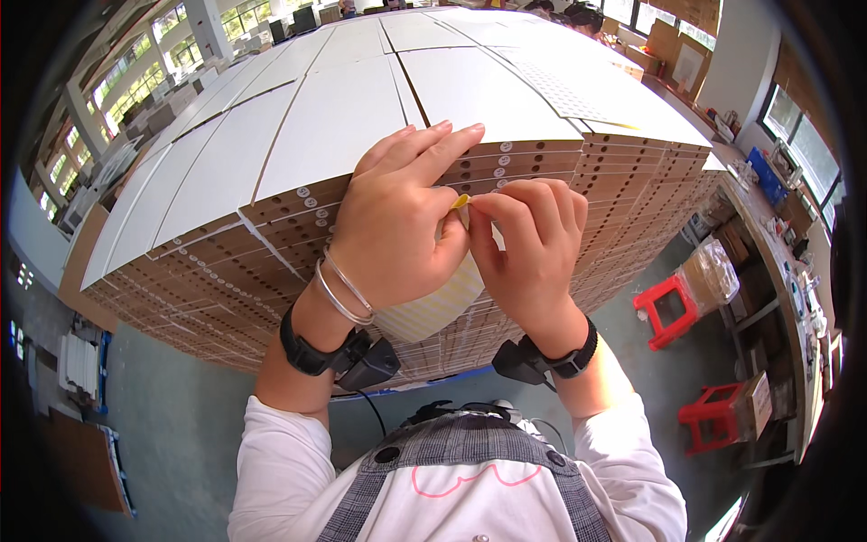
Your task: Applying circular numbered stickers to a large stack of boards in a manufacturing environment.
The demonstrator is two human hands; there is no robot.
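My left hand (397,212) rests by the near top edge of a large stack of flat brown cardboard pieces with white tops (339,108). Its thumb and index finger close on a small yellow tab (461,200), while the other fingers stretch over the white top. From the right, my right hand (533,239) pinches at the same yellow tab. Below and between the hands hangs a pale sheet with yellow diagonal stripes (429,307), partly hidden by my left hand. Rows of dark holes and round pale stickers (310,203) mark the stack's front.
On the stack's right top lies a sheet of small round dots (564,81). Red stools (666,312) with cardboard boxes stand on the floor at right, beside a long cluttered workbench (768,244). Another person's dark hair (582,16) shows beyond the stack.
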